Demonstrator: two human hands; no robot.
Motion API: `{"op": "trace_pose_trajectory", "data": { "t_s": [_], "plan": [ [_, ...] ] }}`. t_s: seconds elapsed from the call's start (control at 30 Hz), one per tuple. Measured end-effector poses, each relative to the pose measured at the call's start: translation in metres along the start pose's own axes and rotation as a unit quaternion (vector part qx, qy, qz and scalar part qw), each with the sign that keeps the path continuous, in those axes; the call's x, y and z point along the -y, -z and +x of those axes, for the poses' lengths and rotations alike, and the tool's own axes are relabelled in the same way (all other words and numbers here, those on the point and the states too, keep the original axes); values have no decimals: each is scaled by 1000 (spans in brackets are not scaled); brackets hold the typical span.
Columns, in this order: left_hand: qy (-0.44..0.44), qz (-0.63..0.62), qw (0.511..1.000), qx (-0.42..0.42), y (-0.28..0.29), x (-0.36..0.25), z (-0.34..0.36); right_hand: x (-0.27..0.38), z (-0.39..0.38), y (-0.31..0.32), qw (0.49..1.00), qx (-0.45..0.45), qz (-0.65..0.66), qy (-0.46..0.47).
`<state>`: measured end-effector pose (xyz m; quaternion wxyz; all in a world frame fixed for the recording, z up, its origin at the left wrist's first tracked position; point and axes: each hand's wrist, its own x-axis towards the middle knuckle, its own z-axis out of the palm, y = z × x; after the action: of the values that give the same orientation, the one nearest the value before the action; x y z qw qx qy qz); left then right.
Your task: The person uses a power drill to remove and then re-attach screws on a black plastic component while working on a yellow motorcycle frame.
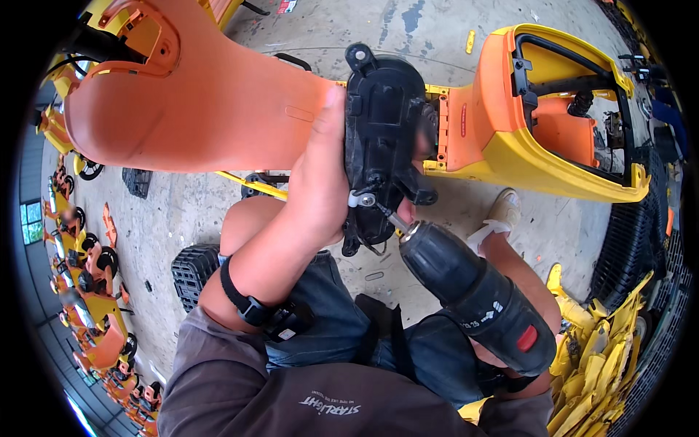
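My left hand (324,178) is wrapped round a black moulded plastic housing (389,120), held upright above my lap. Its thumb lies along the left side, and fingertips show at the right edge. Near the housing's lower end a screw sits in a small light-grey lug (362,199). A black cordless drill (477,291) points up and left, with its bit (393,217) reaching toward that screw; whether the tip touches cannot be made out. My right hand (489,355) grips the drill from below, mostly hidden by its body.
Behind the housing stretches a vehicle body with an orange panel (211,102) and a yellow-orange seat frame (495,156). Yellow plastic parts (597,364) are heaped at right, beside black crates (626,255). Another black crate (195,273) lies left of my legs. Several orange vehicles (102,320) line the left.
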<state>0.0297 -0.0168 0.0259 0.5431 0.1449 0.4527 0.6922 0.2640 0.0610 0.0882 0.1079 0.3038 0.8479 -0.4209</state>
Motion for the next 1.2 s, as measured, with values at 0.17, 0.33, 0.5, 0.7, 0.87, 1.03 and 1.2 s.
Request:
{"op": "trace_pose_trajectory", "data": {
  "t_s": [0.17, 0.33, 0.5, 0.7, 0.87, 1.03, 1.2],
  "plan": [
    [20, -98, 993, 64, 8, 2, 0, -2, 1, -6, 999, -30, -15, 16],
    [33, -158, 984, 80, 7, 4, 1, -13, -1, -17, 996, -72, 36, 35],
    [40, -178, 980, 82, 6, 4, 4, -18, -4, -20, 993, -89, 67, 34],
    [15, -9, 1000, -21, -3, 6, 6, -15, -2, -13, 991, -98, 92, -2],
    [-45, 39, 998, -35, -3, 7, 4, -33, -7, -17, 989, -112, 57, 74],
    [-49, 89, 995, -20, -2, 4, 1, -13, 0, -11, 994, -80, -17, 76],
    [-61, 107, 992, -27, -2, 3, -1, -21, 2, -15, 988, -76, 97, 94]
  ]
}}
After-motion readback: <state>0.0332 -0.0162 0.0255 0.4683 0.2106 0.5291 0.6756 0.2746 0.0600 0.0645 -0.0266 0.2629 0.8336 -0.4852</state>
